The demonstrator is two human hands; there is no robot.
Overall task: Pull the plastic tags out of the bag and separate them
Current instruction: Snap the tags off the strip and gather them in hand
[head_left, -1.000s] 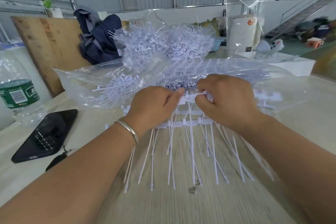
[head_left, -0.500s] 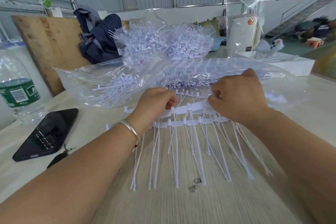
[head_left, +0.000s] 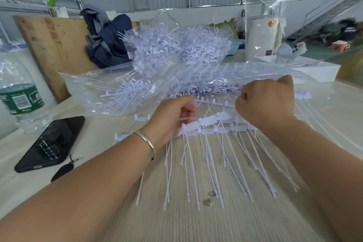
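In the middle of the frame the left hand pinches the head bar of a strip of white plastic tags, fingers curled round its left end. The right hand, just right of centre, is closed in a fist over the other end of the strip at the mouth of the clear plastic bag; its fingertips are turned away, so exactly what they clamp cannot be told, though the grip looks to be on the same strip or the next one behind it.

Done so far: several strips lie out of the bag on the pale wood-grain table, their long thin tails fanned toward the lower centre of the frame. They are still joined along their head bars and overlap one another, so by my judgement they are pulled out but not yet separated.

Left to do: the bag, stretching across the middle from left to right, still holds a thick layer of tags, and a second heaped mass of tags sits behind it in the upper centre. The task looks to be at an early stage.

At the left edge stand a water bottle and, nearer the lower left, a black phone lying flat. A small metal ring rests among the tag tails.
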